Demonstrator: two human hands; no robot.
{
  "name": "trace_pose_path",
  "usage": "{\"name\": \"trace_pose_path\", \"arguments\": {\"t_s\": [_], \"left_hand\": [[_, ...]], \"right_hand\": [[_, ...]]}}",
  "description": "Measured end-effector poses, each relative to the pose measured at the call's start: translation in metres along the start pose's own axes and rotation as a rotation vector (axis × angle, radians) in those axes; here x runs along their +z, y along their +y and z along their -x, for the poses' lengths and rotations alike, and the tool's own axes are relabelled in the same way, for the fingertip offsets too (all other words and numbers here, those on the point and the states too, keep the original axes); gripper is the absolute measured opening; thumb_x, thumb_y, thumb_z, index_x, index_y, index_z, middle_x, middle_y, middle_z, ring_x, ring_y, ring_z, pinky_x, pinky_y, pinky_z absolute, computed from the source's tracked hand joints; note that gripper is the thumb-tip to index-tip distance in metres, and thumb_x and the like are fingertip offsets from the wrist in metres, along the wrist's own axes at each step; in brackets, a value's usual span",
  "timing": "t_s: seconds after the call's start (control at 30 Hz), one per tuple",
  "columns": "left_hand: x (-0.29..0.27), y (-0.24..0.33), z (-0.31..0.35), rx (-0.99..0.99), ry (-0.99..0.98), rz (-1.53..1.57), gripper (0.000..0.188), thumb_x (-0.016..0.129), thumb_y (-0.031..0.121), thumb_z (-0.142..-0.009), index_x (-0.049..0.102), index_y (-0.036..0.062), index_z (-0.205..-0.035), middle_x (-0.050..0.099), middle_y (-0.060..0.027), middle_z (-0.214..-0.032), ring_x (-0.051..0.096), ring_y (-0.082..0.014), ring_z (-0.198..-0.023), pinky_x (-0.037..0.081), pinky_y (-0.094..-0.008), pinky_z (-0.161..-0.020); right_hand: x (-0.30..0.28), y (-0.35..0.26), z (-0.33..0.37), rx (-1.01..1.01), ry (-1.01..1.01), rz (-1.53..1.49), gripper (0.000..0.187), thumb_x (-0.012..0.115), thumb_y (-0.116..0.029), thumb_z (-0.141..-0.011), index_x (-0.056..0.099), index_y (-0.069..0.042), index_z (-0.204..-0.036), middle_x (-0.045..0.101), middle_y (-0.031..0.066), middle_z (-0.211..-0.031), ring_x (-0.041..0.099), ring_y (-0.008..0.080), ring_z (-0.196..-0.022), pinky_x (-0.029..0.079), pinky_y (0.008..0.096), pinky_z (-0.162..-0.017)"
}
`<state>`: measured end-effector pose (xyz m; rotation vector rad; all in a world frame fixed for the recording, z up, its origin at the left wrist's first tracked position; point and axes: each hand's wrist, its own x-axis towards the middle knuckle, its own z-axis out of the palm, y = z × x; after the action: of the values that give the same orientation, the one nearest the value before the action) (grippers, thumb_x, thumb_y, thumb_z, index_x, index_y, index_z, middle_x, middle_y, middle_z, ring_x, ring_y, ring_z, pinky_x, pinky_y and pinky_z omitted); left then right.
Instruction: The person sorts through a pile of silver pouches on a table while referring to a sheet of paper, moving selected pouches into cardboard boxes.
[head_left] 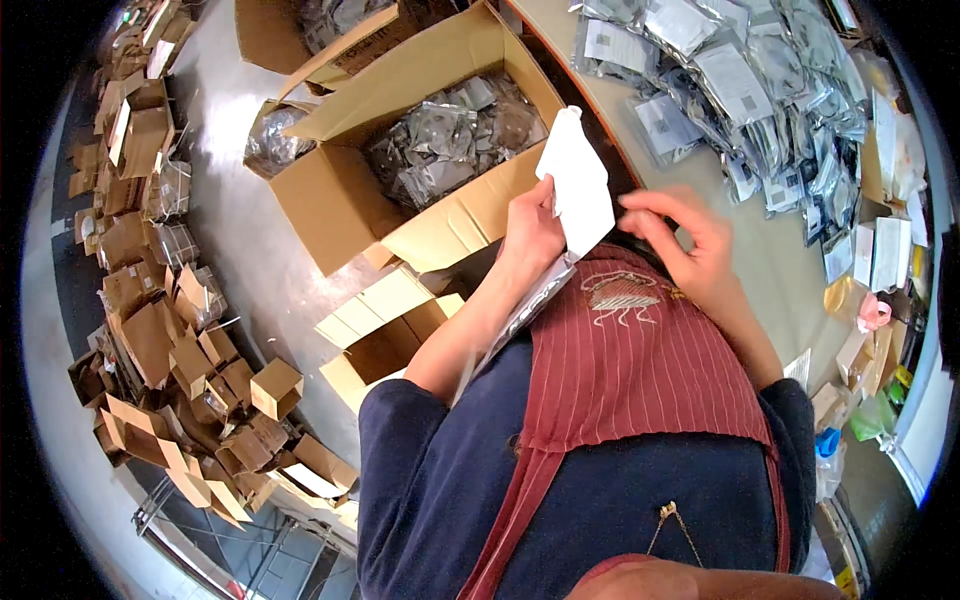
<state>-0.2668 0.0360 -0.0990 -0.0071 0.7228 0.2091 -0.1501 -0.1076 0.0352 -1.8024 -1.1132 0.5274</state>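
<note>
My left hand (535,235) is closed on the left edge of a white card-like sheet (582,190), thumb on top. The sheet is tilted and has a narrow tab at its far end. Below it, a clear plastic bag (530,305) hangs along my left forearm; whether it is joined to the sheet I cannot tell. To the right of the sheet, my right hand (690,235) is raised, slightly blurred, its fingers bent and a little apart with nothing visible in them. An open cardboard box (440,235) with several clear-bagged parts (450,135) stands beyond my left hand.
On the table (770,265) at right lies a large pile of silvery plastic packets (740,90). A smaller open carton (400,335) sits by my left forearm. Another open box (345,60) stands at the far side. Many cardboard boxes (190,350) are heaped on the floor at left.
</note>
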Motion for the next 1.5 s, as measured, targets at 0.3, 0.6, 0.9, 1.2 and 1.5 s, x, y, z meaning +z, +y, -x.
{"name": "trace_pose_path", "arguments": {"t_s": [0.3,0.6,0.9,1.2,1.5], "left_hand": [[-0.005,0.009,0.009,0.008,0.005,-0.032,0.047,0.034,0.033,-0.102,0.042,0.0046,-0.138,0.053,-0.0132,-0.135,0.049,-0.0337,-0.125,0.035,-0.0507,-0.109],[-0.130,0.096,0.047,0.574,0.138,0.344,0.037,0.043,0.022,-0.102,0.048,-0.0009,-0.131,0.056,-0.0140,-0.132,0.052,-0.0317,-0.123,0.036,-0.0498,-0.109],[-0.166,0.135,0.102,0.777,0.198,0.528,0.034,0.043,0.021,-0.102,0.052,0.0003,-0.128,0.061,-0.0123,-0.127,0.055,-0.0289,-0.121,0.040,-0.0490,-0.107],[-0.147,0.153,0.104,0.789,0.126,0.547,0.028,0.047,0.019,-0.100,0.059,0.0015,-0.119,0.065,-0.0123,-0.118,0.061,-0.0280,-0.112,0.049,-0.0463,-0.097],[-0.112,0.167,0.102,0.940,0.271,0.239,0.040,0.041,0.022,-0.102,0.044,0.0019,-0.136,0.056,-0.0128,-0.134,0.050,-0.0319,-0.126,0.037,-0.0546,-0.108]], "right_hand": [[0.105,-0.034,-0.065,-0.560,-1.597,-0.218,0.052,0.047,-0.039,-0.101,0.049,-0.001,-0.135,0.051,0.0198,-0.136,0.041,0.0320,-0.133,0.029,0.0391,-0.112],[0.085,0.011,-0.063,-0.013,-1.400,0.115,0.056,0.049,-0.051,-0.096,0.044,-0.014,-0.138,0.058,0.0199,-0.124,0.055,0.0386,-0.115,0.044,0.0436,-0.097],[0.094,0.051,-0.092,0.060,-0.870,-0.305,0.039,0.058,-0.028,-0.095,0.059,-0.003,-0.125,0.070,0.0128,-0.105,0.066,0.0209,-0.097,0.050,0.0354,-0.086],[0.086,0.040,-0.130,0.936,-0.614,-1.208,0.030,0.058,-0.024,-0.096,0.061,0.000,-0.113,0.069,0.0083,-0.105,0.067,0.0167,-0.090,0.054,0.0316,-0.085],[0.088,0.112,-0.163,0.390,-0.022,-0.615,0.029,0.056,-0.025,-0.095,0.060,-0.004,-0.115,0.066,0.0047,-0.105,0.061,0.0165,-0.100,0.045,0.0294,-0.091]]}}
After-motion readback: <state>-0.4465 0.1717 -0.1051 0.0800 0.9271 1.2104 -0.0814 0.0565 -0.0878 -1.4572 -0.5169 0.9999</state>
